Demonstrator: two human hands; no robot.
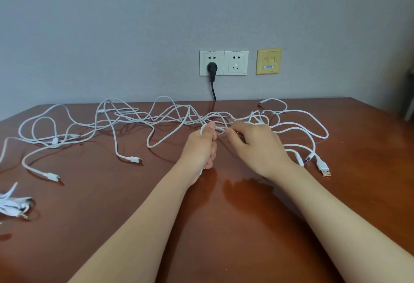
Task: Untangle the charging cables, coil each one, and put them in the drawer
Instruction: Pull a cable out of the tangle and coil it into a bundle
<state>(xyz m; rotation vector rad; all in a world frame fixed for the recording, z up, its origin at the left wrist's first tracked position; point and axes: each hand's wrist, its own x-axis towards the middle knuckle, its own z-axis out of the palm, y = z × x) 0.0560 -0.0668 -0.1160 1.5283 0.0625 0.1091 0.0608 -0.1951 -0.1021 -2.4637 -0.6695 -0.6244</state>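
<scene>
Both hands (233,141) pinch tangled white cables (156,119).

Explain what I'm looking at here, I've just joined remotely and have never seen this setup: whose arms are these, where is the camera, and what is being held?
There is no machine: these are a person's two bare arms, filmed by one wide-angle camera worn on their head, looking forward and down. The left hand is closed in a grip on a white cable, with a loop showing over the knuckles. The right hand pinches the same strand beside it. In front lies a tangle of white cables spread across a brown table. Loose plug ends lie about, one orange-tipped USB plug at the right. A small white bundle sits at the left edge. On the wall, a black plug sits in a socket. No drawer is in view.
</scene>
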